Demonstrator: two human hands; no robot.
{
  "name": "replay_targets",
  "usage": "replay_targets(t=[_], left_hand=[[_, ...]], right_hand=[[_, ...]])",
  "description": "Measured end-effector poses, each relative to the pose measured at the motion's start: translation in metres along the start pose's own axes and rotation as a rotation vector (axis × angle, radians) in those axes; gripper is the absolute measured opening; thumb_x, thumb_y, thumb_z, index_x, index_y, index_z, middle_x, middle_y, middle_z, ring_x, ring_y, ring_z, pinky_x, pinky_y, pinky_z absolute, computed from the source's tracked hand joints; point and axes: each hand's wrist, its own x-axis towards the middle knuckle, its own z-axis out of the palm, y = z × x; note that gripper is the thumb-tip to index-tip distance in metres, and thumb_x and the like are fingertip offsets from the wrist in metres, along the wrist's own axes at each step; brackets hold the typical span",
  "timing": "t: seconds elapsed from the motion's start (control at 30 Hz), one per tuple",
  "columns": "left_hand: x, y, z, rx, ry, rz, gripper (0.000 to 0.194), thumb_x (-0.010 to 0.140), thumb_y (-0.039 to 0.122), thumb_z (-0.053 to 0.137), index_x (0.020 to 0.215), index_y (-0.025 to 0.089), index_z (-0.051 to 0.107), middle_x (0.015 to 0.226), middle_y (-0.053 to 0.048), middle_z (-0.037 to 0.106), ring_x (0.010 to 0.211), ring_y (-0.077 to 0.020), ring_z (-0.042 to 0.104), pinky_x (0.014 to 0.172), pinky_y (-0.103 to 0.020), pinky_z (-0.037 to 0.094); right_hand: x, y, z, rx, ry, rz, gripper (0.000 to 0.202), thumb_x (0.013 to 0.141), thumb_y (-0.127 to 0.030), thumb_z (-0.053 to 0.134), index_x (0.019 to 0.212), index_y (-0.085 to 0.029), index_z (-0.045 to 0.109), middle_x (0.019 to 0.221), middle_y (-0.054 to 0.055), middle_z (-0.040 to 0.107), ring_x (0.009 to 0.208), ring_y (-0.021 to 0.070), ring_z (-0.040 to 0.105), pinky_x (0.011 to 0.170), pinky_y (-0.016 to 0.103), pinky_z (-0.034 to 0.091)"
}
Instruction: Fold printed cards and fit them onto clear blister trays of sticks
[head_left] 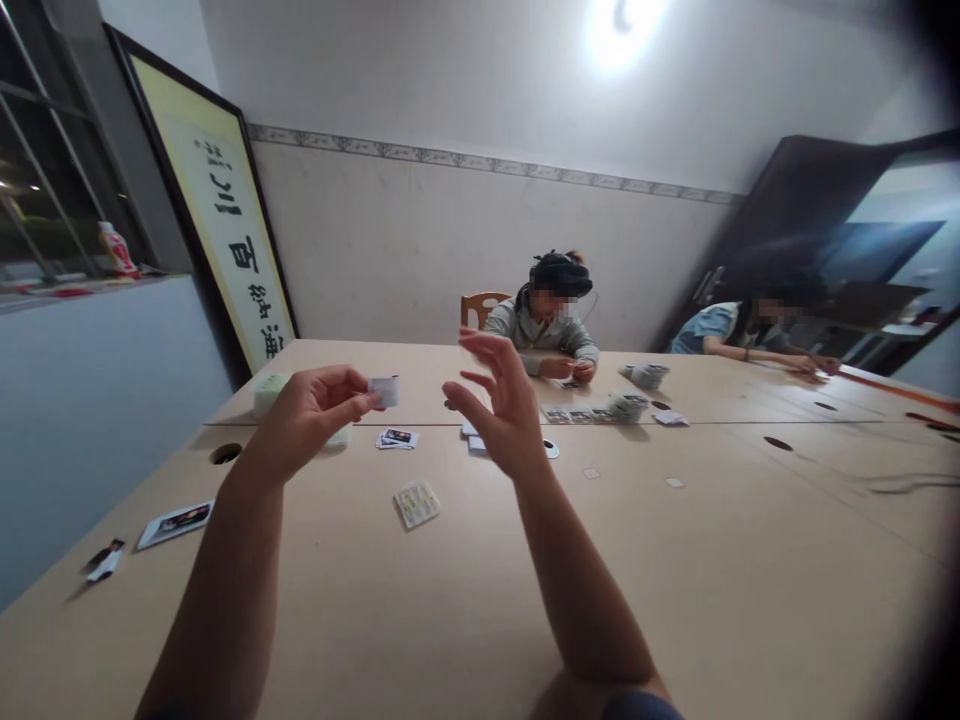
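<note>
My left hand (319, 415) pinches a small whitish printed slip (385, 390) between thumb and fingertips, above the table. To its right, my right hand (499, 400) is raised with thumb and fingers spread apart; a small greyish patch shows at the thumb tip, too small to name. Below and between the hands lies a pale sheet with rows of small greenish items (417, 505). A few picture cards (397, 439) rest behind it. White cards (474, 438) are partly hidden by my right hand.
The long pale table (360, 620) has cable holes such as this one (226, 454). A picture card (176, 523) lies at left. Across sit a person in a grey jacket (504, 320) and another in blue (705, 328). Small bundles (646, 375) and white squares (675, 483) lie at right.
</note>
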Motion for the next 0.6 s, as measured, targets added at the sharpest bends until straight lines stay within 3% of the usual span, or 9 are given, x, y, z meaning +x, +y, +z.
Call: replay_targets(t=[0.07, 0.13, 0.2, 0.3, 0.6], left_hand=[[-0.005, 0.003, 0.001, 0.01, -0.009, 0.027, 0.022, 0.076, 0.038, 0.072, 0.074, 0.017, 0.066, 0.068, -0.001, 0.066, 0.06, -0.0125, 0.06, 0.054, -0.022, 0.045], [-0.01, 0.007, 0.003, 0.093, 0.024, 0.076, 0.019, 0.08, 0.036, 0.07, 0.077, 0.017, 0.067, 0.072, -0.002, 0.069, 0.064, -0.0136, 0.063, 0.057, -0.023, 0.048], [-0.015, 0.012, 0.006, 0.214, 0.083, 0.125, 0.016, 0.084, 0.033, 0.067, 0.08, 0.018, 0.068, 0.075, -0.002, 0.071, 0.069, -0.0149, 0.066, 0.061, -0.024, 0.05], [-0.02, 0.019, 0.013, 0.356, 0.139, 0.184, 0.013, 0.087, 0.031, 0.065, 0.083, 0.02, 0.07, 0.079, -0.001, 0.075, 0.075, -0.0173, 0.071, 0.067, -0.027, 0.053], [-0.023, 0.021, 0.032, 0.535, 0.062, 0.376, 0.023, 0.092, 0.028, 0.061, 0.104, 0.015, 0.076, 0.104, -0.012, 0.079, 0.093, -0.0284, 0.074, 0.079, -0.04, 0.056]], right_hand=[[-0.009, -0.024, 0.015, 0.108, 0.086, 0.056, 0.01, 0.086, -0.033, 0.068, 0.09, -0.024, 0.065, 0.092, 0.002, 0.071, 0.088, 0.0179, 0.069, 0.075, 0.033, 0.057], [-0.015, -0.033, 0.026, 0.189, 0.046, 0.166, 0.012, 0.086, -0.032, 0.068, 0.079, -0.023, 0.066, 0.075, -0.001, 0.068, 0.071, 0.014, 0.065, 0.067, 0.03, 0.054], [-0.017, -0.033, 0.034, 0.239, 0.001, 0.262, 0.011, 0.083, -0.031, 0.07, 0.077, -0.022, 0.068, 0.073, -0.001, 0.069, 0.068, 0.0137, 0.066, 0.063, 0.029, 0.052], [-0.015, -0.026, 0.041, 0.332, 0.032, 0.358, 0.009, 0.078, -0.03, 0.073, 0.077, -0.021, 0.069, 0.075, 0.0, 0.07, 0.068, 0.0138, 0.069, 0.059, 0.026, 0.05], [-0.023, -0.02, 0.045, 0.585, 0.16, 0.496, 0.017, 0.075, -0.036, 0.078, 0.079, -0.021, 0.069, 0.08, -0.002, 0.072, 0.068, 0.0104, 0.07, 0.061, 0.022, 0.052]])
